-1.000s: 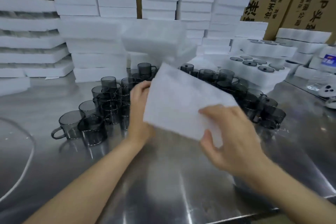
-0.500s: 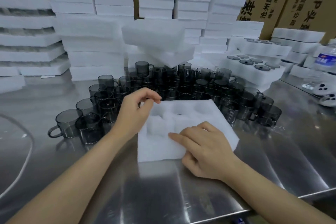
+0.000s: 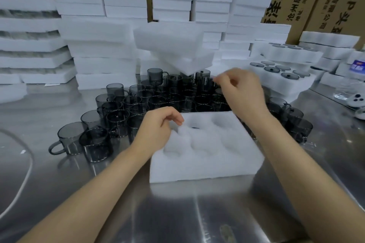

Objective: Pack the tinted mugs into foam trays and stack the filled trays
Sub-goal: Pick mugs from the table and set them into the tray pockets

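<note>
The empty tray (image 3: 205,150) lies flat on the bench (image 3: 197,215) straight ahead of me, its long axis running left to right with the right end swung slightly nearer, and its pockets face up with nothing in them. The mugs (image 3: 158,100) stand upright in a dense cluster just beyond the tray's far edge, spilling round both ends, so every pick is a reach forward and every placement a pull back toward me.

My right hand (image 3: 241,89) is the one further out. It hangs above the rear middle of the cluster, past the tray's far right corner, with the fingers loosely curled and, as far as the blur lets me judge, nothing in them. The mugs directly under and just left of it are the nearest candidates. I judge a straight drop would take one by the rim.

My left hand (image 3: 158,126) sits lower at the tray's far left corner, fingers curled loosely over the nearest pocket and holding nothing; I cannot tell whether the tips touch the foam. It is nearer the two front mugs (image 3: 85,142) off to the left, one of which turns its handle leftward, away from the tray.

The step in hand looks like the first fill of this tray. The glass stands packed rim to rim — lifting one cleanly without knocking a neighbour is the risk.
</note>
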`<state>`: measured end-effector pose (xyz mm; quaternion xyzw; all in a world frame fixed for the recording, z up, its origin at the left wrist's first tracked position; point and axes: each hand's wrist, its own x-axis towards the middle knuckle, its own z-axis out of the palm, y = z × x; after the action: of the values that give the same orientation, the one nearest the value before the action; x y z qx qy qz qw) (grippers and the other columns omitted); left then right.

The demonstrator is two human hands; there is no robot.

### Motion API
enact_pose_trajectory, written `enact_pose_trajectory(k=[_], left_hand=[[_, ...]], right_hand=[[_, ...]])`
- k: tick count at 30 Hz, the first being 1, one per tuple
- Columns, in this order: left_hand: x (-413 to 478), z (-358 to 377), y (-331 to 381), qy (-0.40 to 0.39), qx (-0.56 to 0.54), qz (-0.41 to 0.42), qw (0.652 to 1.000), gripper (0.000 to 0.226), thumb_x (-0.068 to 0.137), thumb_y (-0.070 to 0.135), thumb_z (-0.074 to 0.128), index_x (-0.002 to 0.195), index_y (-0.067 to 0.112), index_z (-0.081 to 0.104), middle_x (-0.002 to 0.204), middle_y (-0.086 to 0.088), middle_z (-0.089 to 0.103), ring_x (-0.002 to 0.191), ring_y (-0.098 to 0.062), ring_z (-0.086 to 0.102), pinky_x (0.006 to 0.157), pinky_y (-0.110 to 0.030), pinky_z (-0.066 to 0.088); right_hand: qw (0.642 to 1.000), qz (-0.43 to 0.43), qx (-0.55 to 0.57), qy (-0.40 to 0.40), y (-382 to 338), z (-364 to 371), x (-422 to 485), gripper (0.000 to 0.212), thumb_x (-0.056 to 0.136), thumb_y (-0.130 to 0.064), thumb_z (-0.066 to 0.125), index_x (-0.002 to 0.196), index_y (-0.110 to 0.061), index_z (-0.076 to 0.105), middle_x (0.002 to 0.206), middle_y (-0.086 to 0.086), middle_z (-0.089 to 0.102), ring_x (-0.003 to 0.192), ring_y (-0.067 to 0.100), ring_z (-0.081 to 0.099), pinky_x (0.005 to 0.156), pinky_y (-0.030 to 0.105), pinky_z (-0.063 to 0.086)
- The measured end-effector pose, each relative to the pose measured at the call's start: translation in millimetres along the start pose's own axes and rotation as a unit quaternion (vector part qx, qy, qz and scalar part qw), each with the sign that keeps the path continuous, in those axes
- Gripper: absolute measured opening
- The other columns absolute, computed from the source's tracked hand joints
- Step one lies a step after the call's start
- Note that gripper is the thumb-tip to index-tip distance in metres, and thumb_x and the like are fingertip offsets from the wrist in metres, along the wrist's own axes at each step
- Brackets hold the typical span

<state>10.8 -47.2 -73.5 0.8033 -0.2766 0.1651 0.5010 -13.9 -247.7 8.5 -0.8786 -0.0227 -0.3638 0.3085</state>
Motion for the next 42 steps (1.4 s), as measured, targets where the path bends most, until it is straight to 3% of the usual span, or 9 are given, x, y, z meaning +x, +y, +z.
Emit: enact_pose_trajectory(k=[4, 7, 12, 15, 18, 24, 31, 37, 42], left_hand=[[0, 1, 1, 0.000, 0.044, 0.014, 0.999, 0.051, 0.073, -0.029, 0.031, 0.079, 0.005, 0.069, 0.080, 0.004, 0.065, 0.081, -0.001, 0.060, 0.081, -0.009, 0.045], [0, 0, 2, -0.007, 0.073, 0.040, 0.996, 0.050, 0.070, -0.031, 0.031, 0.077, -0.001, 0.071, 0.082, 0.000, 0.064, 0.082, -0.010, 0.059, 0.080, -0.013, 0.044], [1, 1, 0, -0.009, 0.090, 0.046, 0.995, 0.050, 0.070, -0.030, 0.034, 0.077, -0.001, 0.073, 0.082, 0.000, 0.065, 0.083, -0.014, 0.060, 0.082, -0.016, 0.046], [2, 1, 0, -0.018, 0.102, 0.058, 0.993, 0.050, 0.070, -0.031, 0.036, 0.078, 0.000, 0.076, 0.083, -0.005, 0.069, 0.085, -0.018, 0.062, 0.082, -0.021, 0.047], [2, 0, 0, -0.027, 0.116, 0.062, 0.991, 0.052, 0.069, -0.030, 0.039, 0.082, 0.003, 0.078, 0.087, -0.007, 0.072, 0.088, -0.017, 0.063, 0.084, -0.022, 0.048], [2, -3, 0, -0.022, 0.126, 0.046, 0.991, 0.057, 0.070, -0.026, 0.040, 0.088, 0.011, 0.079, 0.095, -0.001, 0.075, 0.095, -0.015, 0.068, 0.090, -0.031, 0.052], [-7, -13, 3, 0.143, 0.102, 0.075, 0.982, 0.035, 0.078, -0.011, 0.039, 0.086, 0.011, 0.065, 0.087, 0.004, 0.063, 0.086, -0.017, 0.061, 0.078, -0.041, 0.053], [-7, -16, 5, 0.175, 0.087, 0.065, 0.979, 0.052, 0.089, 0.004, 0.035, 0.139, 0.009, 0.046, 0.135, 0.003, 0.049, 0.129, -0.013, 0.045, 0.109, -0.031, 0.038], [-6, -21, 3, 0.181, 0.089, 0.110, 0.973, 0.038, 0.085, -0.007, 0.043, 0.112, 0.003, 0.067, 0.108, -0.004, 0.065, 0.098, -0.011, 0.060, 0.089, -0.027, 0.049]], right_hand=[[0.985, 0.047, -0.085, -0.143, 27, 44, 54, 0.045, 0.094, -0.008, 0.044, 0.138, -0.013, 0.044, 0.146, 0.005, 0.040, 0.123, 0.028, 0.050, 0.101, 0.039, 0.042], [0.953, 0.020, -0.144, -0.265, 43, 73, 70, 0.057, 0.093, 0.002, 0.044, 0.146, -0.006, 0.027, 0.151, 0.011, 0.029, 0.130, 0.033, 0.041, 0.105, 0.036, 0.036], [0.962, 0.039, -0.163, -0.217, 59, 91, 67, 0.065, 0.092, 0.004, 0.049, 0.150, -0.009, 0.025, 0.146, 0.017, 0.031, 0.129, 0.035, 0.041, 0.107, 0.039, 0.036], [0.977, 0.012, -0.133, -0.164, 54, 84, 61, 0.050, 0.093, -0.001, 0.052, 0.142, -0.008, 0.043, 0.136, 0.017, 0.046, 0.123, 0.030, 0.048, 0.103, 0.031, 0.036], [0.999, 0.004, 0.000, -0.053, 33, 63, 57, 0.026, 0.087, -0.010, 0.064, 0.113, -0.008, 0.067, 0.093, 0.004, 0.066, 0.081, -0.002, 0.061, 0.074, 0.005, 0.042], [0.978, 0.018, 0.209, 0.015, -15, 59, 1, 0.026, 0.081, -0.035, 0.074, 0.074, -0.022, 0.052, 0.069, -0.008, 0.059, 0.060, 0.001, 0.053, 0.060, 0.013, 0.040], [0.979, -0.078, 0.143, -0.125, -12, 64, -24, 0.016, 0.084, -0.010, 0.069, 0.087, -0.017, 0.056, 0.083, -0.007, 0.059, 0.076, 0.019, 0.057, 0.073, 0.033, 0.049], [0.966, -0.108, 0.190, -0.140, -14, 59, -28, 0.022, 0.086, -0.005, 0.064, 0.090, -0.022, 0.051, 0.087, -0.009, 0.054, 0.081, 0.017, 0.053, 0.076, 0.026, 0.045], [0.958, -0.093, 0.202, -0.179, -16, 58, -30, 0.007, 0.089, -0.012, 0.054, 0.091, -0.018, 0.052, 0.096, -0.006, 0.052, 0.097, 0.022, 0.049, 0.081, 0.027, 0.042]])
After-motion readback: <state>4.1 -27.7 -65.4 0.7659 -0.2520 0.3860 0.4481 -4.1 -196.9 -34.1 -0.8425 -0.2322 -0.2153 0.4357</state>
